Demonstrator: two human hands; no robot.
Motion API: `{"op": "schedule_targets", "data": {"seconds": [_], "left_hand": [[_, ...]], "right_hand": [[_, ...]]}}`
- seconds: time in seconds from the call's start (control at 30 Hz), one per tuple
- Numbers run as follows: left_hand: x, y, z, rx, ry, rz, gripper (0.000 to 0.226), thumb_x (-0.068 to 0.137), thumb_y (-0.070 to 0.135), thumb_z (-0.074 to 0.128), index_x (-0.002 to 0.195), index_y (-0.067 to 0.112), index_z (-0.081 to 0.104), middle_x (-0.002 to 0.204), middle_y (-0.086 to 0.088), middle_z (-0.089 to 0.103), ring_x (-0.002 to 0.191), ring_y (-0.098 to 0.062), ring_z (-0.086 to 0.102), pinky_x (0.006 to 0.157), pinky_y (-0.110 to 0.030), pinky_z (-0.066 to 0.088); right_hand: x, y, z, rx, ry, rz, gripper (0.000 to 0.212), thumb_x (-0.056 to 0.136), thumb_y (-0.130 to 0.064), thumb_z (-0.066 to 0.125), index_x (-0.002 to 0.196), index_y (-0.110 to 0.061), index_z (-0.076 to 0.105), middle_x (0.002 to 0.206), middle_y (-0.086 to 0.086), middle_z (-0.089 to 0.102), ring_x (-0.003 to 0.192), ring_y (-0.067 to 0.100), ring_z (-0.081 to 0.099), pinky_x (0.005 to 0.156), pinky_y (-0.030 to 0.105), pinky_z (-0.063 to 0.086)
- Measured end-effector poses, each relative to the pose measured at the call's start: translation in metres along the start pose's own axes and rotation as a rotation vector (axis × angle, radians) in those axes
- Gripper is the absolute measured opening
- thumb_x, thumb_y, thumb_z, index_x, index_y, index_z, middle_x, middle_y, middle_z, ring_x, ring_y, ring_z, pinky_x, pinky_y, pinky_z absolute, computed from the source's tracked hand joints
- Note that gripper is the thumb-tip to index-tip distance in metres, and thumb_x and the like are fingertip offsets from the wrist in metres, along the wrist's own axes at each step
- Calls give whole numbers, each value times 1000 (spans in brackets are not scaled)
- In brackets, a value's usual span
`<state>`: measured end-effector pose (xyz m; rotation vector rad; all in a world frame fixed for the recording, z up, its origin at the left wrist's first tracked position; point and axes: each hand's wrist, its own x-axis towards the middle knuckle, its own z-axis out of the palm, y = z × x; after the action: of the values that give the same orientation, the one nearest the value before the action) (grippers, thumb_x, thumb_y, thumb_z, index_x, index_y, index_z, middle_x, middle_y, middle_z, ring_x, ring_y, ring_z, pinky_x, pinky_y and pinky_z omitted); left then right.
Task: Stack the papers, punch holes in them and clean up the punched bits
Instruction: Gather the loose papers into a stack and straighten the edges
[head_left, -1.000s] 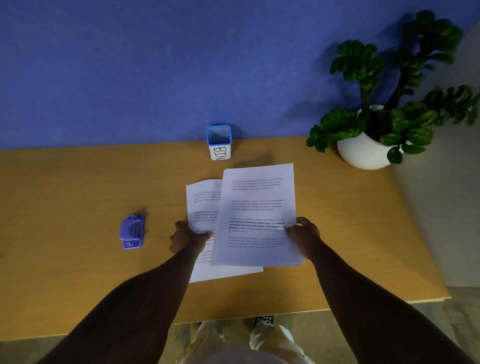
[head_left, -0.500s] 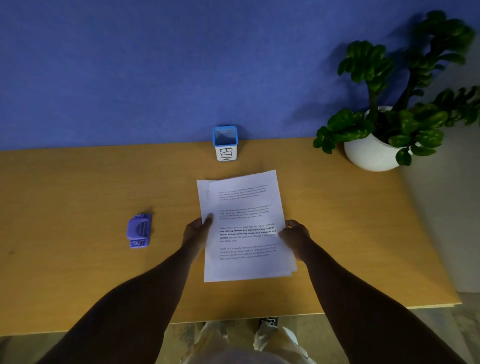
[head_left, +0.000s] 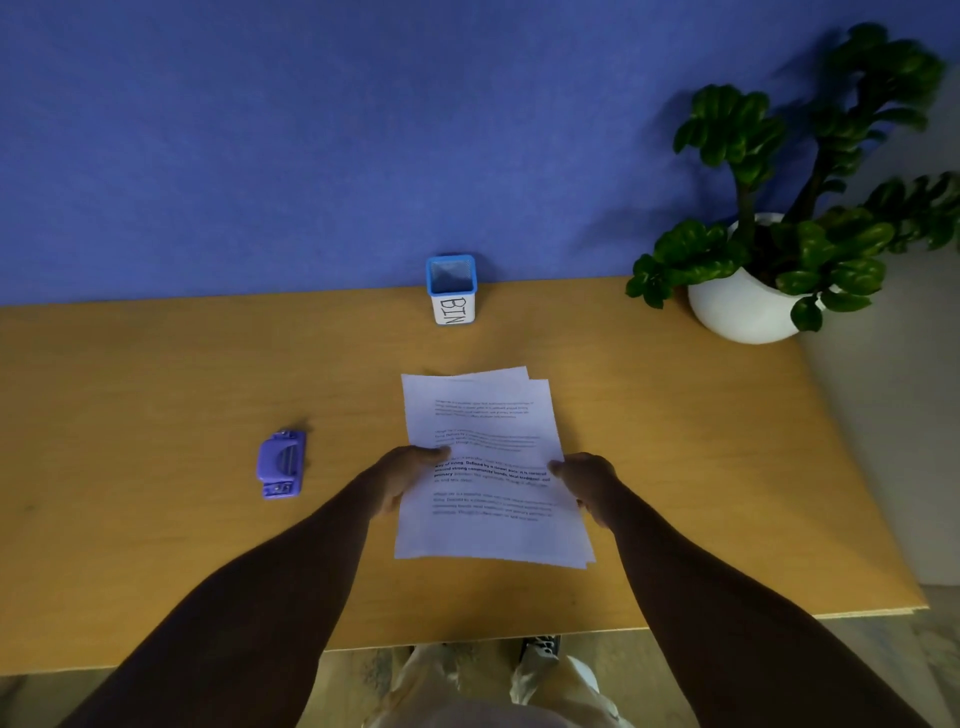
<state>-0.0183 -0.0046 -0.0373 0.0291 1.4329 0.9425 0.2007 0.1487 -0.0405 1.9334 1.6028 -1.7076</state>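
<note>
A loose stack of printed white papers (head_left: 483, 426) lies in the middle of the wooden desk (head_left: 156, 395), its sheets slightly fanned at the top and right edges. My left hand (head_left: 402, 475) grips the stack's left edge with the thumb on top. My right hand (head_left: 587, 480) grips the right edge the same way. A small purple hole punch (head_left: 280, 464) sits on the desk to the left of my left hand, untouched. A blue-rimmed white cup marked BIN (head_left: 451, 289) stands at the back of the desk against the wall.
A potted green plant in a white pot (head_left: 737, 306) stands at the desk's back right corner. A blue wall (head_left: 311, 130) runs behind the desk. The desk's right edge and front edge are near my arms.
The two offset sheets have been brought together into one stack. My hands moved inward to hold its left and right edges, and the stack sits more squarely in front of me.
</note>
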Motion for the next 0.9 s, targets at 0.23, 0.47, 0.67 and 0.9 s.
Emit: {"op": "schedule_targets", "data": {"seconds": [0.23,0.47,0.67,0.9], "left_hand": [[0,7,-7,109,-57,15,36,90,26,69,123,11,66,117,-14,73,106,-34,71,96,-51,53],[-7,24,-1,187,85,312,41,78,15,83,117,10,71,111,-6,76,99,-24,74,95,-47,56],[-21,53,18,150,250,610,24,78,15,84,100,19,75,95,6,79,90,-14,76,75,-27,62],[-34,71,37,18,258,836,25,82,7,80,100,24,76,101,4,79,95,-14,75,76,-26,61]], "right_hand": [[-7,-7,-6,394,-185,45,33,79,-8,78,110,-3,66,107,16,71,95,34,69,90,50,54],[-20,-39,-13,372,-212,-243,34,81,1,69,112,-12,65,112,9,71,98,29,68,80,39,56],[-36,-73,-12,166,21,-557,36,83,-12,69,118,-14,61,107,0,68,95,18,65,78,33,56],[-43,-88,-15,204,249,-783,27,85,-16,69,111,-14,61,94,-6,67,83,10,64,67,21,52]]}}
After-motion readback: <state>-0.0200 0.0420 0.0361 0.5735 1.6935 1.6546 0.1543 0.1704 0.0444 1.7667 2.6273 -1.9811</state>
